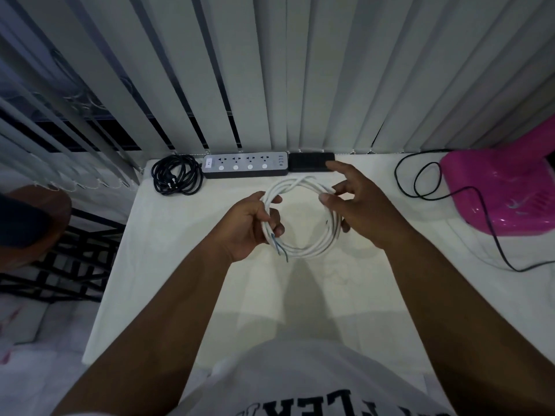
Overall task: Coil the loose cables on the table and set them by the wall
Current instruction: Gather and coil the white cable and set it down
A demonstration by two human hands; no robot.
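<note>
Far left on the table (168, 295), up against the blinds (270, 70), lies a black coil (176, 175), wound up with its plug resting on top. Just right of it along the far edge sits a power strip (244, 165), and touching its right end is a black box (310, 161).

In the middle, above the tabletop, I hold the white cable (303, 217), gathered into a round coil of several loops. My left hand (250, 226) is closed around the left side of the coil, thumb over the top of the strands and fingers curled under; the cable's cut end, with thin wires showing, pokes out just below that grip. My right hand (357, 211) is on the right side of the coil: thumb and a bent finger pinch the upper strands, the lower fingers reach behind the loops, and my forefinger sticks out loose toward the black box.

To the right a thin black cord (420, 183) lies uncoiled on the table, looping near the far edge and trailing off toward the near right. Far right stands a pink device (504, 190), with that cord passing across its front.
</note>
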